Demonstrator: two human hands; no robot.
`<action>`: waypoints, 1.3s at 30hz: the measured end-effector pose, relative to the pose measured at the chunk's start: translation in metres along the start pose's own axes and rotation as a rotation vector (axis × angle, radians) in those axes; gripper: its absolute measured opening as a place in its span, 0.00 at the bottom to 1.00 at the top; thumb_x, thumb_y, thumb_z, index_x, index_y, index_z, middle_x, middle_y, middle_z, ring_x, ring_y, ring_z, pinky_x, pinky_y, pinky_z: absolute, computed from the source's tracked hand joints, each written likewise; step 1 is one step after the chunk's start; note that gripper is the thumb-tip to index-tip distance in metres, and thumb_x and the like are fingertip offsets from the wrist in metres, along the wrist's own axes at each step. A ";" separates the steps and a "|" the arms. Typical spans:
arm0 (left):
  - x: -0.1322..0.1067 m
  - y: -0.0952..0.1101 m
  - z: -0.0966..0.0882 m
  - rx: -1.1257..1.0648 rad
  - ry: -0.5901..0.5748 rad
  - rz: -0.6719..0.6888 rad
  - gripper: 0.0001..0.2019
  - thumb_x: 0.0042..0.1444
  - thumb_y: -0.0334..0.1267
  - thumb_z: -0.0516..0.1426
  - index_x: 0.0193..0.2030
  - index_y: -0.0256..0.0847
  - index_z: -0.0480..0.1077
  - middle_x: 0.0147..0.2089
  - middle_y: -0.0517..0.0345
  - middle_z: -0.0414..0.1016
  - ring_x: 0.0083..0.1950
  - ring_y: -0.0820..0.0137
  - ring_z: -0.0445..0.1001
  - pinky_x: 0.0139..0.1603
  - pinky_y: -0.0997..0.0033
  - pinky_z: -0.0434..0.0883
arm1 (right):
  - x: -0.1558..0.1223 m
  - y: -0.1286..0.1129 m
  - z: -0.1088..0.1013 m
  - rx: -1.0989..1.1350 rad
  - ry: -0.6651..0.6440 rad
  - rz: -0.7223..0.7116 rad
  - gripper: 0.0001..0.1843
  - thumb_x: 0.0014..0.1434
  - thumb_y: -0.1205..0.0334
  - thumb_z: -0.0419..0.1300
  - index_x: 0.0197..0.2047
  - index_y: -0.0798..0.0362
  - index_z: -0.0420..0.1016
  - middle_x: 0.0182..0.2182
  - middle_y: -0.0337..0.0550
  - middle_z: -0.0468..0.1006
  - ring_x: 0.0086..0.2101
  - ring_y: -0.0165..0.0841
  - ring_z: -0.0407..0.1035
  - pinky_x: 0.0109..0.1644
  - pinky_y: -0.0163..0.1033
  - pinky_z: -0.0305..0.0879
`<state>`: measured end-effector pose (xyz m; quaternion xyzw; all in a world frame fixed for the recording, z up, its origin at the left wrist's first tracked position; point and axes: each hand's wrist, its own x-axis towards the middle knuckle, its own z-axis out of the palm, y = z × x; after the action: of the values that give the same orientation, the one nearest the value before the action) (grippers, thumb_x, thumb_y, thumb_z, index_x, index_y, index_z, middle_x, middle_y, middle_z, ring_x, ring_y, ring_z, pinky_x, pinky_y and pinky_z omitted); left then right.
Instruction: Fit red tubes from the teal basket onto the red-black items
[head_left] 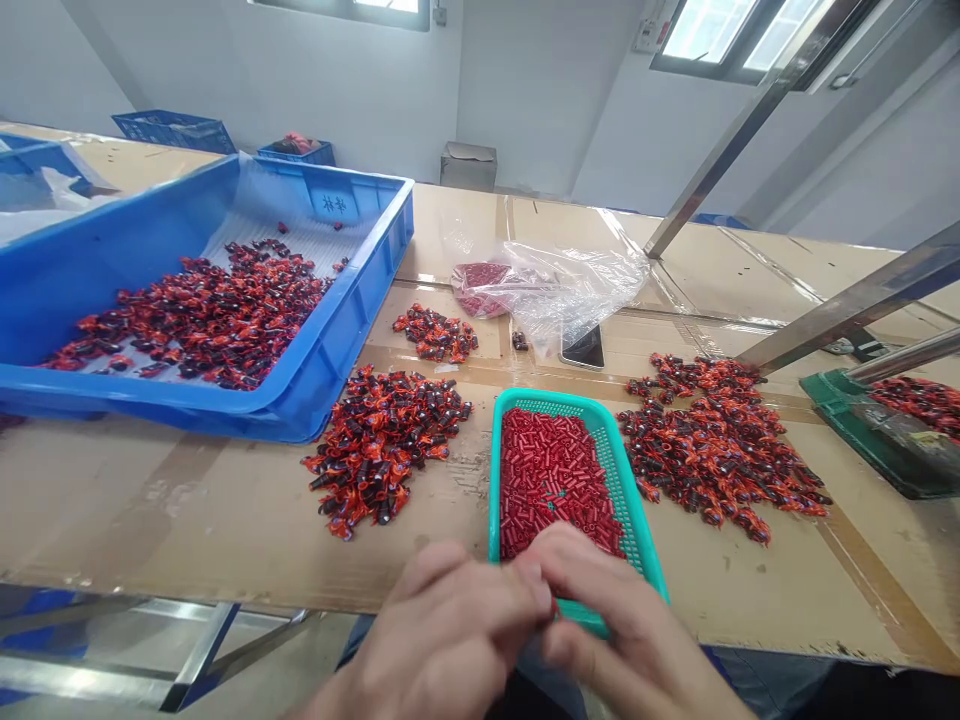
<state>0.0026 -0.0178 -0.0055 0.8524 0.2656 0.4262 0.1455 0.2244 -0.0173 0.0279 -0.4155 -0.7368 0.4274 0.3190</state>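
My left hand (450, 625) and my right hand (622, 625) meet at the near edge of a teal basket (637, 510), which is filled with small red tubes (551, 480). The fingers of both hands are curled and pinched together around something small that I cannot make out. A pile of red-and-black parts (379, 445) lies left of the basket. A larger pile (712, 450) lies to its right on the cardboard tabletop (187, 510).
A big blue crate (330, 350) at the left holds many more red-and-black parts. A small pile (436, 333), a clear plastic bag (555, 280) and a phone (583, 347) lie farther back. A green tray (877, 430) and slanted metal bars (847, 305) stand at the right.
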 end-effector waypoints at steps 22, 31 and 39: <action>0.028 -0.065 -0.001 0.028 0.041 -0.259 0.11 0.69 0.27 0.54 0.52 0.46 0.72 0.48 0.56 0.81 0.52 0.68 0.82 0.52 0.70 0.78 | 0.001 0.055 -0.025 -0.900 0.108 -0.111 0.10 0.73 0.65 0.59 0.54 0.50 0.79 0.44 0.45 0.84 0.44 0.39 0.75 0.49 0.44 0.74; 0.023 -0.035 0.003 -0.524 0.209 -0.549 0.07 0.63 0.29 0.65 0.39 0.47 0.73 0.41 0.60 0.83 0.42 0.70 0.86 0.44 0.77 0.83 | 0.012 0.060 -0.013 -0.915 0.088 -0.074 0.08 0.68 0.72 0.62 0.39 0.52 0.80 0.36 0.45 0.83 0.38 0.41 0.75 0.44 0.46 0.72; 0.012 -0.021 0.003 -0.292 0.198 -0.411 0.08 0.67 0.32 0.62 0.45 0.49 0.68 0.45 0.61 0.84 0.47 0.72 0.85 0.49 0.75 0.81 | 0.010 0.045 -0.020 -0.640 0.159 -0.059 0.07 0.72 0.69 0.58 0.45 0.51 0.77 0.38 0.43 0.83 0.40 0.37 0.76 0.44 0.43 0.76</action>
<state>0.0041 0.0066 -0.0098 0.7048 0.3816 0.5029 0.3237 0.2518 0.0116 -0.0029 -0.5051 -0.8183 0.1311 0.2410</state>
